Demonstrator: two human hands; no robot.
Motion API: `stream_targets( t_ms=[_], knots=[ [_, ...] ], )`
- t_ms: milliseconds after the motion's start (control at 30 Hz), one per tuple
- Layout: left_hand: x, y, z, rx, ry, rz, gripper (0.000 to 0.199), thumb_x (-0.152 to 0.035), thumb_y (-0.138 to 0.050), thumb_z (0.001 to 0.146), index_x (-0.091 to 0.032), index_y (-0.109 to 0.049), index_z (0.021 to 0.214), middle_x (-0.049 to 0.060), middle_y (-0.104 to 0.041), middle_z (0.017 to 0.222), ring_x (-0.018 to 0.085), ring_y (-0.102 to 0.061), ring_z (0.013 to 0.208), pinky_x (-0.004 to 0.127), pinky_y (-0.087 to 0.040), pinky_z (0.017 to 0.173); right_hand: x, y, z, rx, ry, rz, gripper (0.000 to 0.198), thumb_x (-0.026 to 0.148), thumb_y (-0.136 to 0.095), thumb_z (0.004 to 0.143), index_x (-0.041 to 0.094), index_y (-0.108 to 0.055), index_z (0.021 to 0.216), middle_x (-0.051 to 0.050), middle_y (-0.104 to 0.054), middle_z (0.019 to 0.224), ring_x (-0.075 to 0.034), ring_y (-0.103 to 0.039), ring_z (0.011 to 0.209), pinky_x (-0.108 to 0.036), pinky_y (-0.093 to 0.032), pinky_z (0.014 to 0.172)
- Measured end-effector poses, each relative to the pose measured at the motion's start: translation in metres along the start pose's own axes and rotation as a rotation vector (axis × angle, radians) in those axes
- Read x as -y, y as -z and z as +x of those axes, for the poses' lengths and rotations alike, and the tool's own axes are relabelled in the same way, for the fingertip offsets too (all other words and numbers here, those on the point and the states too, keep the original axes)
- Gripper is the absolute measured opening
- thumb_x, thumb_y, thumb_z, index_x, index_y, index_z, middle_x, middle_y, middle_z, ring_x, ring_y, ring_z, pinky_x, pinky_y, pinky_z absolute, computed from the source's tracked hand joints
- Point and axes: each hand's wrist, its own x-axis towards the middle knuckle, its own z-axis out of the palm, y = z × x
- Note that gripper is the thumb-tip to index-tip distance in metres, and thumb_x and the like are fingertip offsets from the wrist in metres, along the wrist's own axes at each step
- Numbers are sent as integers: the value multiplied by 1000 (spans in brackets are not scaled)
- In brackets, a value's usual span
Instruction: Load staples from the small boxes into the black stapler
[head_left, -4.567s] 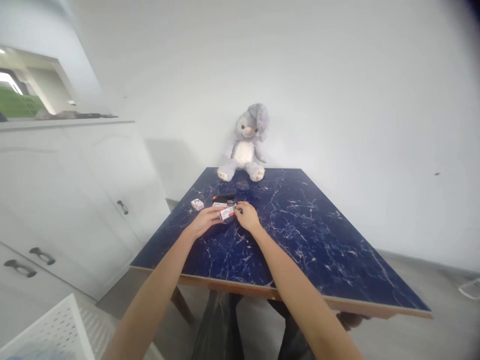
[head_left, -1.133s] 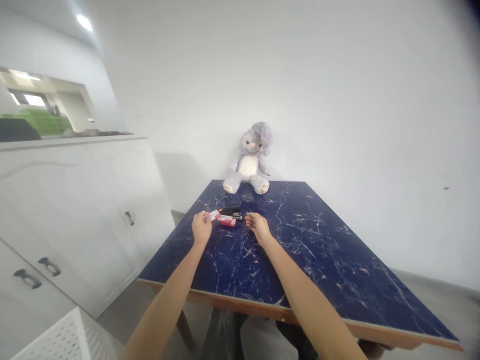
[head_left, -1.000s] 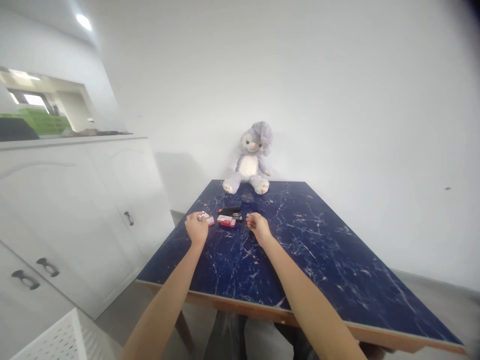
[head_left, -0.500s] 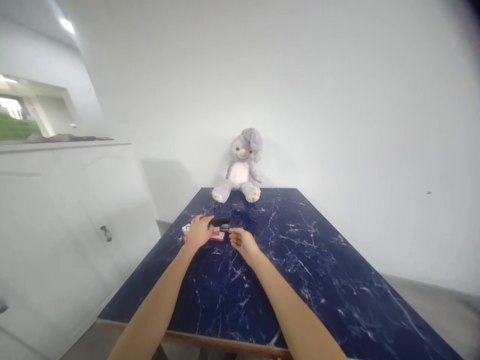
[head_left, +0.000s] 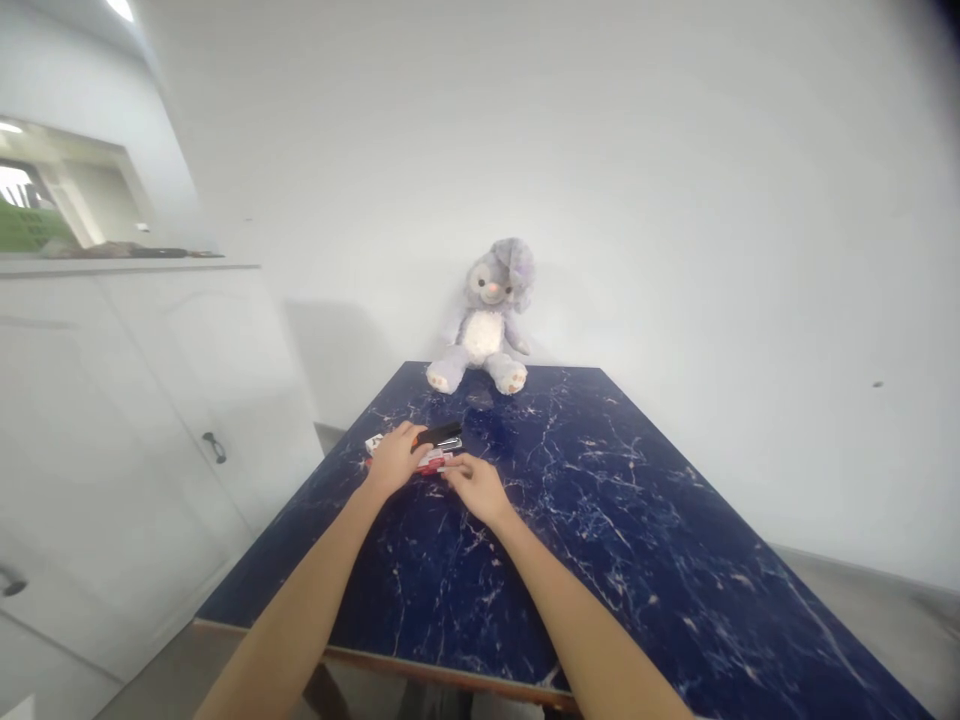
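A black stapler (head_left: pixel 444 432) lies under my left hand (head_left: pixel 395 458), its top arm lifted away from the silvery metal magazine (head_left: pixel 450 443). The fingers and thumb of this hand close round its rear end. Just below sits a red and white box (head_left: pixel 433 464), partly covered by the same hand; a white corner with a dark mark (head_left: pixel 373 442) shows left of the knuckles. My right hand (head_left: pixel 477 485) pinches at the right end of the box. Whatever is between those fingertips is too small to make out.
A grey plush toy (head_left: pixel 484 335) sits against the wall at the far end of the dark blue marbled table (head_left: pixel 600 520). White cabinets (head_left: pixel 135 400) stand along the left side.
My right hand has shifted slightly left and toward the box, away from the stapler's metal part. The stapler is now angled with its front end raised, and the view has tipped down slightly.
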Motion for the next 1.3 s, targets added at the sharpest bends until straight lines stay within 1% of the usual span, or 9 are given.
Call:
stream_targets(
  t_ms=[100,167,267,400,567,700,1033,1200,1300],
  knots=[
    [0,2,-2,-105,43,-49,28,-35,-54,95,-23,-63,118,7,-62,110,23,-64,100,34,-49,91,0,0,-5,-20,194,-286,17,27,-58,86,27,-75,82,-1,-73,75,-19,-64,69,-29,-45,73],
    [-1,3,-3,-183,83,-68,28,-36,-54,95,-23,-63,119,7,-62,111,24,-63,102,35,-49,92,-1,0,-5,-53,256,-413,18,27,-59,86,27,-76,79,-3,-73,77,-21,-65,74,-31,-44,77],
    [-6,7,-2,-283,126,-104,30,-36,-54,95,-22,-62,120,8,-61,112,24,-63,103,36,-49,94,-3,2,-3,-85,224,-457,17,26,-61,84,25,-76,77,-5,-73,80,-22,-64,77,-31,-44,77],
    [-18,12,-3,-347,91,-178,29,-34,-54,96,-22,-61,121,8,-60,113,24,-61,108,36,-48,99,-1,9,1,-126,65,-246,18,29,-57,83,25,-74,76,0,-73,76,-19,-65,70,-28,-46,72],
    [-31,9,-4,-347,2,-237,31,-35,-53,97,-23,-59,125,8,-59,115,23,-58,112,37,-46,102,-11,14,11,-240,-114,141,25,41,-54,83,21,-66,73,-1,-70,71,-19,-66,69,-28,-52,67],
    [-31,3,-5,-316,2,-242,34,-34,-54,97,-24,-57,129,8,-59,116,23,-57,113,39,-44,105,-20,12,16,-216,-165,306,22,41,-59,79,20,-63,73,-3,-73,76,-18,-67,68,-28,-55,66],
    [-24,-4,-6,-305,33,-273,37,-32,-57,95,-23,-56,131,7,-60,112,23,-58,107,38,-46,100,-19,9,10,-169,-69,24,17,35,-52,84,23,-65,80,0,-72,74,-18,-67,67,-27,-50,66],
    [-25,-7,-7,-271,23,-297,34,-32,-58,94,-24,-59,127,7,-60,115,23,-58,110,38,-45,102,-13,8,5,-170,13,-129,23,41,-51,89,25,-64,80,2,-68,68,-18,-63,63,-28,-47,65],
    [-26,-7,-8,-267,21,-316,33,-32,-58,94,-24,-60,126,7,-60,116,22,-59,111,38,-45,103,-14,7,6,-179,18,-102,23,44,-51,88,25,-62,80,2,-67,68,-18,-62,63,-28,-47,66]
  ],
)
